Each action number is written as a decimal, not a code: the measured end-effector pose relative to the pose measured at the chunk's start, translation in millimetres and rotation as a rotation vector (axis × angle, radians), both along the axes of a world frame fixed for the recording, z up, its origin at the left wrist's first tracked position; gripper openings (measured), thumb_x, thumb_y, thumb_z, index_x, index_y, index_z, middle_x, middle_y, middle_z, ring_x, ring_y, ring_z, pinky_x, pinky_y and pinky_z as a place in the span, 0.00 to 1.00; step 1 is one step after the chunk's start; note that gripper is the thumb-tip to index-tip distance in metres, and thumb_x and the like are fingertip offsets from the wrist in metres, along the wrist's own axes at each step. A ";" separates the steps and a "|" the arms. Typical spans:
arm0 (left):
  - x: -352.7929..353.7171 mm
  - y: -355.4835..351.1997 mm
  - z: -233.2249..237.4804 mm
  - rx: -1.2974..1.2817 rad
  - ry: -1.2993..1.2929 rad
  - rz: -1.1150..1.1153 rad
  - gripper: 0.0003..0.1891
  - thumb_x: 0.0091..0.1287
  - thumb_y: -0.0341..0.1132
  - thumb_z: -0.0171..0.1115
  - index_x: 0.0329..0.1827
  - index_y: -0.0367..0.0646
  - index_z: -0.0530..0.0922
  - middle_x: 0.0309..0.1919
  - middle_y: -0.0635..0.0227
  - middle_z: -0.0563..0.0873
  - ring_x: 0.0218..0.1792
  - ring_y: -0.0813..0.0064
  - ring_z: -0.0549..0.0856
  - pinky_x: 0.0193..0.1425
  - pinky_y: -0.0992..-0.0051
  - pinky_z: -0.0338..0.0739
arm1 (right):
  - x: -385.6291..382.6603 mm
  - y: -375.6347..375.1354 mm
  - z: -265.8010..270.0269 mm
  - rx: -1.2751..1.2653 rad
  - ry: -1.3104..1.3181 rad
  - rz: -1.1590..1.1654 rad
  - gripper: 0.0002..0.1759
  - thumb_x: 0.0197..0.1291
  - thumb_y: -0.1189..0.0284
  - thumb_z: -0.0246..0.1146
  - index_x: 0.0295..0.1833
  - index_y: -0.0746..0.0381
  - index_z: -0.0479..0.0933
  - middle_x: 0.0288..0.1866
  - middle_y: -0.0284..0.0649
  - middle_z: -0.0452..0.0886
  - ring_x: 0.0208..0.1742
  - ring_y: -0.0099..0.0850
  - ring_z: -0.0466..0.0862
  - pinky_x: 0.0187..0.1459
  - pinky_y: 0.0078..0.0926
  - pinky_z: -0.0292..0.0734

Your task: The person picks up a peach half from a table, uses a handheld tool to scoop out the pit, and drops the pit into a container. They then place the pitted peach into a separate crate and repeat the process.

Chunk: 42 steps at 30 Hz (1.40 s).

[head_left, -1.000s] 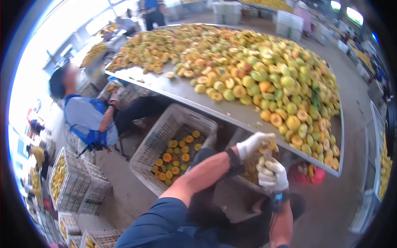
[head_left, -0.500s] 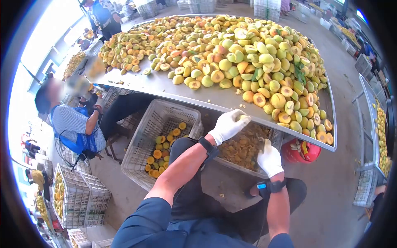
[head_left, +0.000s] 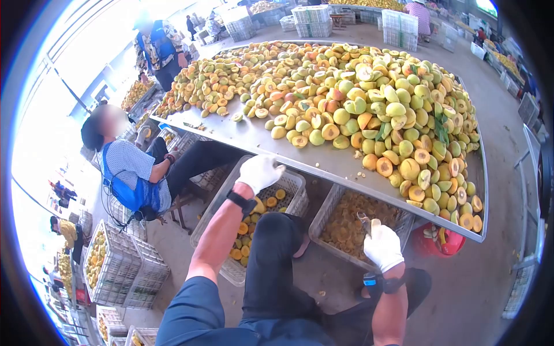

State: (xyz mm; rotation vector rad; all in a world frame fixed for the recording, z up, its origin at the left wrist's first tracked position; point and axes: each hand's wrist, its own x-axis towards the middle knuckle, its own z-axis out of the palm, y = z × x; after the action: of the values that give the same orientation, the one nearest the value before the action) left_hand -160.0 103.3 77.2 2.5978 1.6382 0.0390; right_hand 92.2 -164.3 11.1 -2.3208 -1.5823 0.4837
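My left hand (head_left: 261, 173), in a white glove, is over a grey plastic crate (head_left: 297, 183) holding halved yellow fruit (head_left: 243, 229), just below the table edge. Its fingers are curled closed; anything inside them is hidden. My right hand (head_left: 383, 247), also gloved, grips a small metal tool with a looped tip (head_left: 363, 218). That tool is above a second crate (head_left: 324, 212) full of brown pits (head_left: 352, 222). On the metal table (head_left: 231, 135) lies a large heap of green-yellow fruit (head_left: 346, 104), many pieces cut in half and looking like peaches or apricots.
A red bucket (head_left: 441, 245) stands under the table's right corner. To the left sits a person in a blue vest (head_left: 135, 184), and another person (head_left: 158, 49) stands behind. Stacked crates of fruit (head_left: 124, 265) are at lower left. My knee (head_left: 274, 230) is between the crates.
My left hand has moved left from above the pit crate to the fruit crate. The right hand's metal tool now shows clearly. My view has shifted, showing more of the hall.
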 end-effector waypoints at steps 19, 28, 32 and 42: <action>177.4 94.5 -70.7 -0.041 -0.293 -0.121 0.18 0.61 0.34 0.63 0.53 0.37 0.77 0.49 0.48 0.84 0.51 0.52 0.86 0.54 0.59 0.82 | 6.2 8.4 -12.5 -0.087 0.001 0.099 0.15 0.56 0.70 0.65 0.45 0.63 0.71 0.34 0.56 0.83 0.37 0.57 0.84 0.41 0.54 0.80; 149.7 42.5 -58.8 -0.342 -0.354 -0.008 0.17 0.57 0.41 0.60 0.39 0.35 0.87 0.40 0.45 0.88 0.45 0.51 0.88 0.52 0.62 0.82 | 0.4 12.2 -14.0 -0.061 0.007 0.110 0.13 0.57 0.71 0.64 0.45 0.63 0.72 0.35 0.57 0.83 0.38 0.58 0.84 0.41 0.55 0.79; 128.4 33.4 -62.4 -0.393 -0.784 0.056 0.25 0.59 0.47 0.62 0.46 0.29 0.80 0.38 0.43 0.87 0.43 0.46 0.87 0.54 0.61 0.80 | -4.9 13.0 -8.6 0.092 0.103 0.064 0.11 0.59 0.70 0.62 0.46 0.62 0.74 0.37 0.58 0.83 0.39 0.60 0.83 0.42 0.56 0.78; 97.6 -65.8 -40.8 -1.266 -1.581 0.182 0.28 0.76 0.53 0.41 0.51 0.37 0.81 0.35 0.57 0.87 0.21 0.72 0.80 0.19 0.80 0.66 | -22.6 23.9 6.0 0.559 0.224 0.022 0.16 0.59 0.78 0.62 0.53 0.64 0.73 0.33 0.57 0.82 0.35 0.58 0.83 0.35 0.51 0.78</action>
State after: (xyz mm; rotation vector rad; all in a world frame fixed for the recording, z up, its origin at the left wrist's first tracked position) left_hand -62.4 37.5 36.4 0.8043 0.6995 0.6100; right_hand 69.7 -140.4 17.1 -1.7679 -1.4127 0.2500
